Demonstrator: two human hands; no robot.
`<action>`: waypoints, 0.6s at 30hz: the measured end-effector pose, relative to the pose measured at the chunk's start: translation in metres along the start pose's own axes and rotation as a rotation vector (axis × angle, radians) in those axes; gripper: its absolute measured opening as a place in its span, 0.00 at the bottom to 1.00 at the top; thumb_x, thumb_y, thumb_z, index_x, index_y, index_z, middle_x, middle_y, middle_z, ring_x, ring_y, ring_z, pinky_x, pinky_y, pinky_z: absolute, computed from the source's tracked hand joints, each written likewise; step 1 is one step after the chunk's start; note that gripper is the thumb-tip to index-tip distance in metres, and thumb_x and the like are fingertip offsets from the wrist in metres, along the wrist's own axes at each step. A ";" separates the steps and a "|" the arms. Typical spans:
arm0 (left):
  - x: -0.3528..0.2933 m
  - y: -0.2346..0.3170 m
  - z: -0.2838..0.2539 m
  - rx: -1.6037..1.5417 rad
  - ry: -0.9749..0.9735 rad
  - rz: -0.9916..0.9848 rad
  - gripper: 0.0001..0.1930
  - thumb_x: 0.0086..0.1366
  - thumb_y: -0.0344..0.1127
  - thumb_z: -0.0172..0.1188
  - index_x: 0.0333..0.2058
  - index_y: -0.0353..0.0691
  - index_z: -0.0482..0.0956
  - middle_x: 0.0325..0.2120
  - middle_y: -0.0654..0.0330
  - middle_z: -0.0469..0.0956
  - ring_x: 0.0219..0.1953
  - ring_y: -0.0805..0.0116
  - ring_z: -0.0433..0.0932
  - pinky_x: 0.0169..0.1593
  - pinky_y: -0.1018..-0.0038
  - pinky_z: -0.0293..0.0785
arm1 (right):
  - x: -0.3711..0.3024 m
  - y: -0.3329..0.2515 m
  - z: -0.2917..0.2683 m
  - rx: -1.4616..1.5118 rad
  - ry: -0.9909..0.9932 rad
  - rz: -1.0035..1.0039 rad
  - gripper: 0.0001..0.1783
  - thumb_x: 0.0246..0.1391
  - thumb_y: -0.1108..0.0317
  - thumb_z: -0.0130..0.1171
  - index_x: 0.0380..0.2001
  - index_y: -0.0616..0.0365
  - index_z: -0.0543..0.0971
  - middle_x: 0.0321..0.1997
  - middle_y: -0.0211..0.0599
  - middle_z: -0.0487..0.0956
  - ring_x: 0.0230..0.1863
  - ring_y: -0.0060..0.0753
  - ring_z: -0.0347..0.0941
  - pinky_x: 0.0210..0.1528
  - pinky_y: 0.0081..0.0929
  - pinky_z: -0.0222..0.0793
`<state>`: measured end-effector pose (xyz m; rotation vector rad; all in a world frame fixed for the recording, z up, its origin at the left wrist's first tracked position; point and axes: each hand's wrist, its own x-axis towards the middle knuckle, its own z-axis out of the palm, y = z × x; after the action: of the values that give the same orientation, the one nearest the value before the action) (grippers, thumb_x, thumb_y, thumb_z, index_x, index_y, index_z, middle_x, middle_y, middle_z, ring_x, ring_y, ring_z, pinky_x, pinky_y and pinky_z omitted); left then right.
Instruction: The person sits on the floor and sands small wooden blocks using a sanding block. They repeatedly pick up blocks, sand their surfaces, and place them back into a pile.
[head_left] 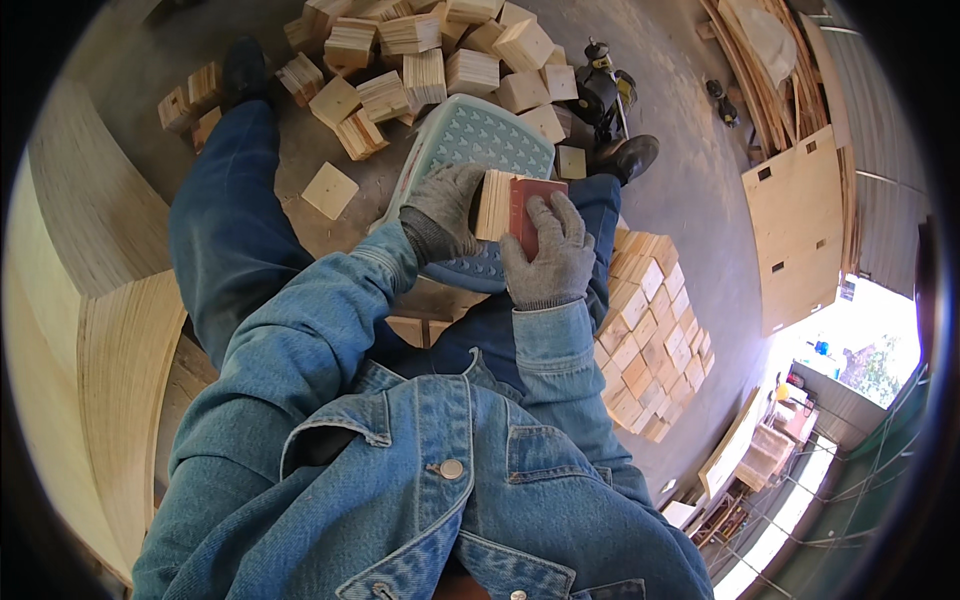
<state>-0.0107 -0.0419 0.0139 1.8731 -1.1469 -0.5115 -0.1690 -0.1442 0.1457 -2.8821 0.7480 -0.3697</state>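
Between my knees, above a pale blue-green plastic stool (485, 135), I hold a small plywood block (493, 207) with layered edges. My left hand (447, 207), in a grey knit glove, is closed around the block's left side. My right hand (549, 255), gloved alike, grips its right side, fingers over a flat reddish-brown face or sheet (520, 212). I cannot tell whether that red part is the block's own surface or a separate piece. The fingertips under the block are hidden.
A loose heap of plywood blocks (424, 75) lies beyond the stool. Neatly stacked blocks (655, 340) stand to my right. A black power tool (600, 95) sits near my right shoe. Large stacked plywood (125, 370) rises at my left; a holed panel (800, 230) stands far right.
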 end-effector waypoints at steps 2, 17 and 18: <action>0.000 -0.001 0.002 0.009 0.015 0.005 0.55 0.37 0.54 0.85 0.64 0.45 0.68 0.57 0.48 0.75 0.63 0.44 0.74 0.73 0.52 0.63 | 0.000 0.001 0.002 0.010 0.025 -0.012 0.32 0.46 0.57 0.76 0.59 0.44 0.84 0.68 0.43 0.75 0.56 0.59 0.76 0.61 0.54 0.74; -0.004 0.005 -0.004 0.067 0.066 0.017 0.54 0.42 0.58 0.84 0.65 0.42 0.69 0.59 0.44 0.74 0.64 0.43 0.74 0.72 0.52 0.66 | 0.003 0.004 0.004 0.030 0.070 -0.051 0.32 0.44 0.59 0.77 0.57 0.45 0.84 0.67 0.43 0.75 0.55 0.58 0.76 0.57 0.53 0.75; -0.003 0.004 -0.004 0.075 0.062 0.018 0.54 0.42 0.58 0.84 0.65 0.42 0.69 0.59 0.44 0.74 0.64 0.43 0.74 0.72 0.52 0.66 | 0.003 0.003 0.004 0.029 0.070 -0.048 0.32 0.44 0.60 0.76 0.57 0.45 0.84 0.67 0.43 0.75 0.55 0.58 0.76 0.57 0.53 0.75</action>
<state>-0.0119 -0.0383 0.0193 1.9272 -1.1549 -0.4020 -0.1667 -0.1481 0.1417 -2.8778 0.6789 -0.4855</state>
